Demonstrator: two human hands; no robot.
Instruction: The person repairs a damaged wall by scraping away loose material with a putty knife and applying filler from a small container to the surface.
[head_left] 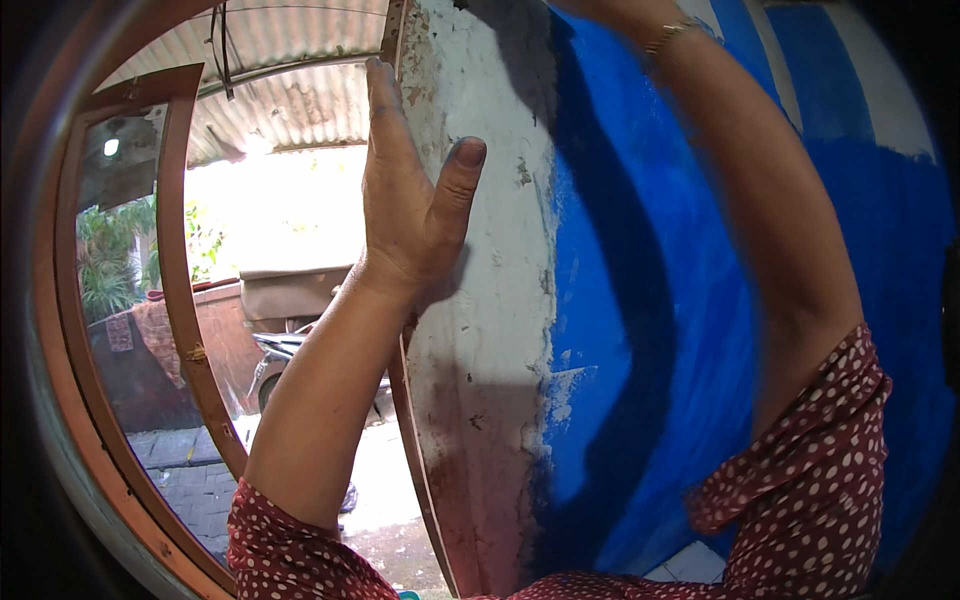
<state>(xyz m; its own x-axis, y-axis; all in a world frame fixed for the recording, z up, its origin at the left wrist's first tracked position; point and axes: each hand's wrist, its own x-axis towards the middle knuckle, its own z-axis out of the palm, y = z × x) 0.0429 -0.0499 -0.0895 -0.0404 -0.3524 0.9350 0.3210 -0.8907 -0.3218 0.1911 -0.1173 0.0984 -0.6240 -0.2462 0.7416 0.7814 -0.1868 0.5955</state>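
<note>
The left hand (410, 190) presses flat, fingers together, against the white wall edge (490, 300) beside the blue paint (640, 300), while the right hand is out of view.

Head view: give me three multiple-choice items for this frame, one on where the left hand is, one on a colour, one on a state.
1. Where does the left hand rest?
A. on the corrugated metal roof
B. flat against the edge of the white, chipped plaster wall strip
C. on the brick paving

2. What colour is the painted wall area right of the white strip?
A. green
B. yellow
C. blue

3. How is the left hand held?
A. open, fingers stretched upward, thumb spread
B. closed in a fist
C. gripping a brush

Key: 1 B, the palm lies on the white strip beside the brown wooden door frame. 2 C, strong blue covers the wall behind the raised right forearm; the right hand is out of view. 3 A, fingers are straight and nothing is held.
</note>
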